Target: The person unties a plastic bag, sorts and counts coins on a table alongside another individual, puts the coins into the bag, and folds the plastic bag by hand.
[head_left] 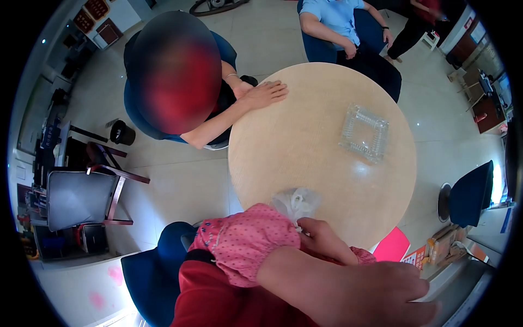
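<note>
A translucent white plastic bag (297,204) with a bunched, twisted top rests at the near edge of the round table. My right hand (327,240) has its fingers closed on the bag's gathered end; what the bag holds, if anything, I cannot make out. Crossing in front of my body, my left arm wears a pink dotted sleeve cover (245,240). My left hand (376,294) is at the lower right, close to the camera and slightly blurred. Its back faces me, the fingers point right and look apart, and I see nothing held in it.
The round wooden table (289,136) bears a square glass ashtray (365,133). Across it, a seated person's hand (267,94) lies on the tabletop. Another person (338,24) sits at the far side. A bright pink object (392,245) and cardboard (444,242) are at right.
</note>
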`<action>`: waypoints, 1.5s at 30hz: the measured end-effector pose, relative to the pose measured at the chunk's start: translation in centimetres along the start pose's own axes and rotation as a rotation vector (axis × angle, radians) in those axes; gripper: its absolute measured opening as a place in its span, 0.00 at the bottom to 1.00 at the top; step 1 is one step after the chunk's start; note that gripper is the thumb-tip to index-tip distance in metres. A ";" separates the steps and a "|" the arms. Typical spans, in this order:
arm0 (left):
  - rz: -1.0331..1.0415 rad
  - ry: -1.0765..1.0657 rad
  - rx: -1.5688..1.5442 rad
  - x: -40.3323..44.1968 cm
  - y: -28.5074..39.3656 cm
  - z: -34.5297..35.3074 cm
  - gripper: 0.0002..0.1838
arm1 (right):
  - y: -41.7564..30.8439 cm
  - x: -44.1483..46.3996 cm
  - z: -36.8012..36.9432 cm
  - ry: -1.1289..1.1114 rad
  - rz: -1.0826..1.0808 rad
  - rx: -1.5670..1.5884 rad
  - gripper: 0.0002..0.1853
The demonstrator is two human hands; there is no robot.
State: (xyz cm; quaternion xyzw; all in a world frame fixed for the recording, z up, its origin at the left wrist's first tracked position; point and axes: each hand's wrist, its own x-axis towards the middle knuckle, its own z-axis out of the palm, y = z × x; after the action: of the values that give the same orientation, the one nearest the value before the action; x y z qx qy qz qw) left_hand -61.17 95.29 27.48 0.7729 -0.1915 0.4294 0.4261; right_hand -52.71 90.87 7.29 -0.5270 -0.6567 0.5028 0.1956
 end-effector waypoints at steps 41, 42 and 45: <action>-1.203 0.216 0.348 -33.2 -10.6 5.0 0.28 | 0.1 8.4 3.9 -0.132 -0.453 0.122 0.12; -1.211 0.227 0.347 -33.4 -10.3 4.8 0.28 | 0.3 8.7 4.0 -0.134 -0.484 0.139 0.12; -1.213 0.254 0.302 -33.3 -10.1 4.6 0.26 | -1.5 8.3 2.6 -0.169 -0.292 0.291 0.11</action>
State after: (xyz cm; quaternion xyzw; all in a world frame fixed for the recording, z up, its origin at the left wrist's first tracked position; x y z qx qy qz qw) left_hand -70.75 94.82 -6.30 0.7387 0.3949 0.2222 0.4990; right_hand -58.54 97.19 5.21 -0.3485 -0.6607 0.6009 0.2845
